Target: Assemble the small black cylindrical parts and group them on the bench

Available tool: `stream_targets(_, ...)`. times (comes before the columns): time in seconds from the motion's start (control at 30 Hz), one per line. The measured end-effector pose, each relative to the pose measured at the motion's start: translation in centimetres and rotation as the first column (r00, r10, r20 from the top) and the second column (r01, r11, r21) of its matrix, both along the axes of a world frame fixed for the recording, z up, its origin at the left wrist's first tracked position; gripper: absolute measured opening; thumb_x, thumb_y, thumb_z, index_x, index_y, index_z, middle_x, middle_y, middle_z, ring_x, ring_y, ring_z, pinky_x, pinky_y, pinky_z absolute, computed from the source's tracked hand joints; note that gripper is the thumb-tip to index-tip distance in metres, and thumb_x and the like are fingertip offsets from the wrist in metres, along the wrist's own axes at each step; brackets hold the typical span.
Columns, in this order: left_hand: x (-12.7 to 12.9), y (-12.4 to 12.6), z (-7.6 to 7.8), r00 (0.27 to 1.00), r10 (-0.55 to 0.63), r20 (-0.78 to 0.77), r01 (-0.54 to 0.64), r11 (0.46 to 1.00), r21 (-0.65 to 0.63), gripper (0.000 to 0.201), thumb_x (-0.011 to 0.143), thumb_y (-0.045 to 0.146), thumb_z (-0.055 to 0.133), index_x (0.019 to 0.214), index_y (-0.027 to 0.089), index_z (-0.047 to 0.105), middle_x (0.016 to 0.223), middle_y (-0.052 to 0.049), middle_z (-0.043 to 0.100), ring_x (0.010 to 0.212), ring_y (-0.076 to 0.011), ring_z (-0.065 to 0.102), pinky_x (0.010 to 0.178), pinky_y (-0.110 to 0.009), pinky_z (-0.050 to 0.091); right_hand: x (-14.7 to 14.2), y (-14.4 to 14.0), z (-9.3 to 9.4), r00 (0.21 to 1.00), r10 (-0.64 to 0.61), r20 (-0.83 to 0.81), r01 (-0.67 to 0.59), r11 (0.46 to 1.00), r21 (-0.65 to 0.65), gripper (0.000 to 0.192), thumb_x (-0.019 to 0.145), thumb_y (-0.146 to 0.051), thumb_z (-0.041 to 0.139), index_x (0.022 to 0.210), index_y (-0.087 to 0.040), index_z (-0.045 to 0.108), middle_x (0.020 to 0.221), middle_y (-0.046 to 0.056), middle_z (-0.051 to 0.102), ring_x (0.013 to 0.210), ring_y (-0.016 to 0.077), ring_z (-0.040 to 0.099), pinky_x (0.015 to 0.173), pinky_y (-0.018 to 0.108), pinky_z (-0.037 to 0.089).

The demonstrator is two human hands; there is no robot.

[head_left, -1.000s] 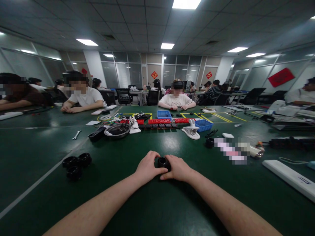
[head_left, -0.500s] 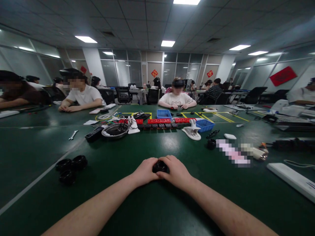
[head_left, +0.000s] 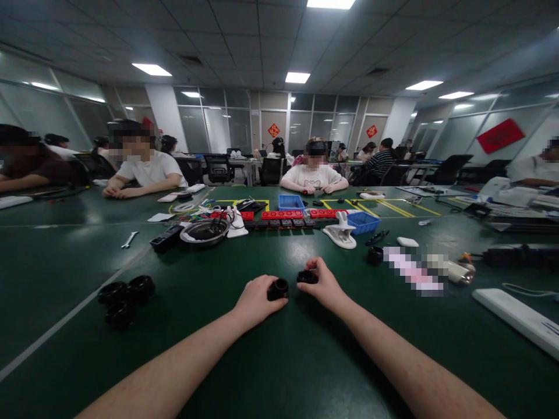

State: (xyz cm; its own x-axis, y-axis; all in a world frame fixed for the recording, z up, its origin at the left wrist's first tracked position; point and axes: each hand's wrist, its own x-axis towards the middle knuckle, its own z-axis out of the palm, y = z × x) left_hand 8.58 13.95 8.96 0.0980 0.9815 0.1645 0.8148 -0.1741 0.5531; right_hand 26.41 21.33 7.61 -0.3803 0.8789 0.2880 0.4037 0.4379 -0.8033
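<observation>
Head view, left hand (head_left: pixel 257 298) holding black cylinder (head_left: pixel 278 289), right hand (head_left: pixel 325 286) holding black piece (head_left: pixel 307 277)

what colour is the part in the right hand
The part in the right hand is black, as the head view shows.

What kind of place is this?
It looks like a shared workroom, maybe in an office: there's a big green worktable, a wrench lying on it, and black office chairs farther back.

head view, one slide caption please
A black piece in the left grip, another in the right grip, green table below.
</observation>
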Motion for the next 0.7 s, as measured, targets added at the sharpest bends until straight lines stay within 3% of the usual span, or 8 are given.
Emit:
stream_targets(0.17,-0.2,0.0,-0.1,0.999,0.023,-0.031,-0.023,1.000,0.020,0.036,0.066,0.041,0.055,0.095,0.020,0.054,0.090,-0.004,0.056,0.086,-0.0208,0.051,0.074,-0.029,0.039,0.1,-0.1,-1.1,0.978,0.072,0.197,-0.074,0.997,0.000,0.070,0.050,-0.016,0.066,0.112,-0.017,0.034,0.107,0.008,0.044,0.101,0.0198,0.044,0.087,0.034,0.034)
stream_targets(0.27,-0.3,0.1,-0.3,0.998,0.014,-0.054,-0.012,0.999,0.030,0.037,0.066,0.043,0.055,0.094,0.020,0.055,0.089,-0.004,0.056,0.087,-0.0212,0.051,0.073,-0.029,0.039,0.3,-0.3,-0.3,0.960,0.091,0.265,-0.101,0.994,0.027,0.083,0.048,-0.025,0.070,0.120,-0.014,0.030,0.117,0.012,0.040,0.108,0.0220,0.038,0.091,0.034,0.030)
stream_targets(0.33,-0.4,0.2,-0.3,0.998,0.006,-0.065,-0.004,1.000,0.030,0.036,0.066,0.044,0.055,0.093,0.020,0.055,0.088,-0.004,0.056,0.085,-0.0208,0.051,0.071,-0.028,0.039,0.5,-0.7,1.5,0.957,0.039,0.289,-0.072,0.992,0.107,0.067,0.054,-0.033,0.067,0.113,-0.014,0.040,0.113,0.011,0.044,0.106,0.0220,0.040,0.090,0.034,0.031)
stream_targets(0.4,-0.5,0.1,-0.2,0.997,-0.005,-0.074,0.006,1.000,0.012,0.036,0.065,0.045,0.055,0.091,0.020,0.055,0.085,-0.003,0.056,0.080,-0.0197,0.052,0.067,-0.027,0.039,0.8,-1.3,3.8,0.954,-0.039,0.297,-0.014,0.985,0.174,0.039,0.065,-0.036,0.058,0.097,-0.015,0.052,0.101,0.008,0.051,0.096,0.0200,0.047,0.084,0.032,0.035)
stream_targets(0.43,-0.5,0.0,-0.1,0.997,-0.013,-0.080,0.013,1.000,-0.003,0.037,0.064,0.046,0.055,0.090,0.020,0.055,0.084,-0.003,0.056,0.078,-0.0192,0.052,0.065,-0.027,0.039,1.0,-1.7,4.9,0.950,-0.054,0.308,0.001,0.985,0.171,0.028,0.069,-0.036,0.054,0.088,-0.016,0.055,0.093,0.007,0.054,0.087,0.0185,0.050,0.078,0.030,0.038)
stream_targets(0.5,-0.4,-0.3,0.0,0.995,-0.022,-0.099,0.018,0.999,-0.036,0.039,0.062,0.050,0.056,0.086,0.019,0.055,0.081,-0.002,0.056,0.074,-0.0185,0.053,0.060,-0.025,0.038,1.4,-2.8,6.4,0.921,0.059,0.385,-0.085,0.995,0.051,0.021,0.073,-0.034,0.048,0.076,-0.016,0.058,0.077,0.003,0.058,0.073,0.0160,0.053,0.066,0.027,0.040)
stream_targets(0.6,0.2,-0.9,0.2,0.991,-0.020,-0.133,0.014,0.999,-0.051,0.042,0.056,0.055,0.058,0.079,0.020,0.054,0.076,-0.001,0.056,0.070,-0.0187,0.053,0.054,-0.024,0.036,1.6,-4.9,6.0,0.833,0.286,0.473,-0.224,0.957,-0.183,0.025,0.072,-0.038,0.050,0.080,-0.017,0.060,0.073,0.002,0.060,0.064,0.0142,0.053,0.056,0.023,0.038)
stream_targets(0.7,1.2,-1.6,0.2,0.986,-0.027,-0.166,0.017,0.998,-0.063,0.041,0.053,0.052,0.062,0.076,0.020,0.052,0.073,0.000,0.056,0.067,-0.0189,0.054,0.051,-0.024,0.034,1.2,-6.7,3.4,0.851,0.166,0.499,-0.136,0.986,-0.097,0.037,0.066,-0.046,0.055,0.089,-0.017,0.058,0.083,0.006,0.059,0.070,0.0170,0.054,0.058,0.025,0.038)
